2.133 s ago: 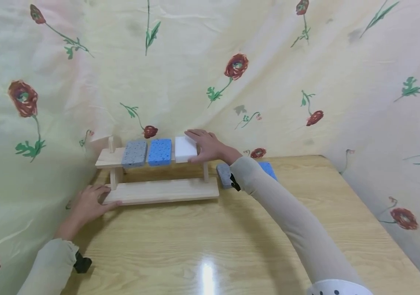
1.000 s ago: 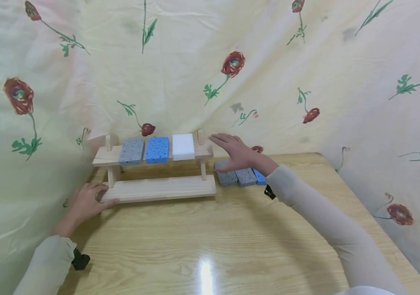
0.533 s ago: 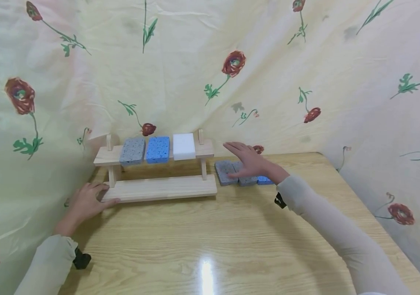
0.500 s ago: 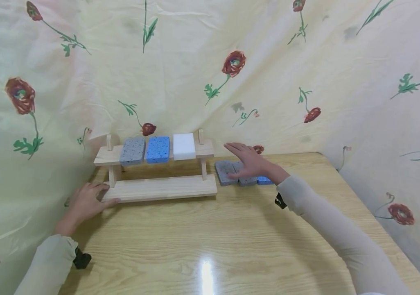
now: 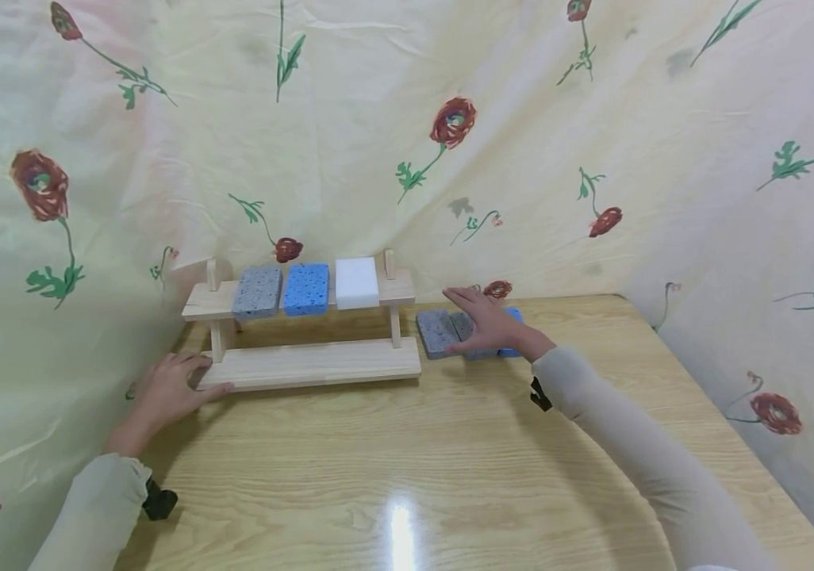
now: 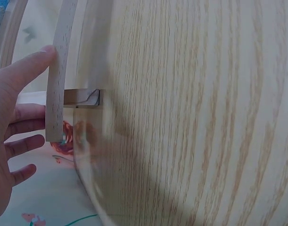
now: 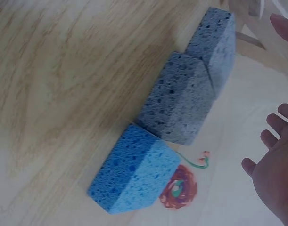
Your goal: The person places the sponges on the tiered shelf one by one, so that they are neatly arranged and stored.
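Background: pale cloth wall covering (image 5: 350, 143) with red poppies and green stems, running behind and along both sides of a wood-grain bench (image 5: 350, 460). Streak of glare (image 5: 401, 535) near the front of the bench.

Two-tier wooden rack (image 5: 307, 365) stands at the back left. Upper tier, left to right: speckled grey sponge (image 5: 258, 292), speckled blue sponge (image 5: 306, 289), white sponge (image 5: 356, 283) — laid flat with gaps between, their front ends covering part of the shelf edge. The lower tier is a bare board.

Right of the rack, on the bench, a row of three more: first grey block (image 5: 435, 333) just beside the lower board, second grey block (image 7: 176, 96) touching it, then a blue block (image 7: 134, 169) just beside the second; contact there cannot be told.

Left hand (image 5: 167, 392): holds the left end of the lower board, thumb against the front edge, other fingers behind it. Right hand (image 5: 489, 321): holds nothing; fingers and thumb parted, above the bench row — the right wrist view shows it apart from the blocks. In the head view it hides part of the second grey and blue blocks.

Both arms in light sleeves (image 5: 635, 452); dark wrist device (image 5: 159, 501) at the left cuff.
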The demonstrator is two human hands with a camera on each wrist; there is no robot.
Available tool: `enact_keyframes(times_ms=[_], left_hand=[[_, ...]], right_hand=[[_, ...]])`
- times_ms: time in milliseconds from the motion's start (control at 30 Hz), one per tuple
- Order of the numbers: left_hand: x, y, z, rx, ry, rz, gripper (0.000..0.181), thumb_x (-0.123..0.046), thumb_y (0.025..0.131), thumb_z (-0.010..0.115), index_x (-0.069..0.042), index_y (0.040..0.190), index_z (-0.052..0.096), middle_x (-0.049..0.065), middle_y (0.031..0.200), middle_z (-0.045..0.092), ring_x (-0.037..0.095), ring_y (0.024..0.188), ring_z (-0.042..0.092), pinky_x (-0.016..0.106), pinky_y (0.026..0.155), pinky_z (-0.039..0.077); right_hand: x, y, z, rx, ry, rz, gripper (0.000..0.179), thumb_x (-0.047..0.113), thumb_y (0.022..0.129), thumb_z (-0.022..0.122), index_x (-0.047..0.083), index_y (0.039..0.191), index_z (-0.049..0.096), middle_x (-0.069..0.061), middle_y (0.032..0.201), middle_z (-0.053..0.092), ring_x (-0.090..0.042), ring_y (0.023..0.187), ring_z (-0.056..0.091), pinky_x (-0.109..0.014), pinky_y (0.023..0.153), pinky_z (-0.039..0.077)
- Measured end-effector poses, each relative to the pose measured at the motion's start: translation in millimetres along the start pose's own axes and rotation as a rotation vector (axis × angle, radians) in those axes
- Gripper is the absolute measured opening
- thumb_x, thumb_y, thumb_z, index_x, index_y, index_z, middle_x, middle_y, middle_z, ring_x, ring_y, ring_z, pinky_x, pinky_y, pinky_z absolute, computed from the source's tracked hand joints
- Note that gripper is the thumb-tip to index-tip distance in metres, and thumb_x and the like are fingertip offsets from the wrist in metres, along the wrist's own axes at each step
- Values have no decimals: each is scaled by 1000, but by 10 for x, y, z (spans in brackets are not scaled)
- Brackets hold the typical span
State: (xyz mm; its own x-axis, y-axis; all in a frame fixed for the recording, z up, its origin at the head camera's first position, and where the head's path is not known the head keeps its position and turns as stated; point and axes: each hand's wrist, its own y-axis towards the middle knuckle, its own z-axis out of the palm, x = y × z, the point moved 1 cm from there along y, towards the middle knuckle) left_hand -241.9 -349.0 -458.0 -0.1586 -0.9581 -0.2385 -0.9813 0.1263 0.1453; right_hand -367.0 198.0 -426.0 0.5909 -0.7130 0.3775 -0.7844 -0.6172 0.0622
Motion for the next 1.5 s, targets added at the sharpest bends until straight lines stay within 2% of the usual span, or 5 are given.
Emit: enact_keyframes(times_ms=[167,333,800,1233,1500], left_hand=[[10,-2,2,-2,7,6,83,-65,84,72,7,127,65,35,135,58,54,123,51,70,101,40],[19,-7,2,-9,5,5,83,-64,84,72,7,126,65,35,135,58,54,122,52,70,100,40],[-15,6,-20,3,14,10,83,-65,85,71,6,126,66,34,135,59,53,122,53,69,100,41],[6,4,-7,-29,14,27,80,-62,84,73,6,124,67,34,133,61,53,121,54,68,99,43],[-2,-1,-16,-21,15,27,79,-62,84,73,6,125,67,34,133,60,53,122,53,68,101,42]], right_hand=[[-86,37,66,13,-13,23,109,46,81,83,5,162,23,-20,167,23,-46,154,18,-74,118,18],[-123,75,101,38,-11,50,109,47,81,83,6,162,22,-20,167,23,-45,154,18,-78,116,14],[-150,169,219,80,-28,70,109,43,80,84,2,161,23,-23,166,25,-46,153,20,-74,119,9],[-142,234,281,129,-45,138,112,48,77,86,6,161,25,-19,167,26,-42,154,21,-71,121,13],[-158,289,299,155,-53,163,113,48,76,86,7,162,25,-18,167,27,-43,154,22,-72,120,15]])
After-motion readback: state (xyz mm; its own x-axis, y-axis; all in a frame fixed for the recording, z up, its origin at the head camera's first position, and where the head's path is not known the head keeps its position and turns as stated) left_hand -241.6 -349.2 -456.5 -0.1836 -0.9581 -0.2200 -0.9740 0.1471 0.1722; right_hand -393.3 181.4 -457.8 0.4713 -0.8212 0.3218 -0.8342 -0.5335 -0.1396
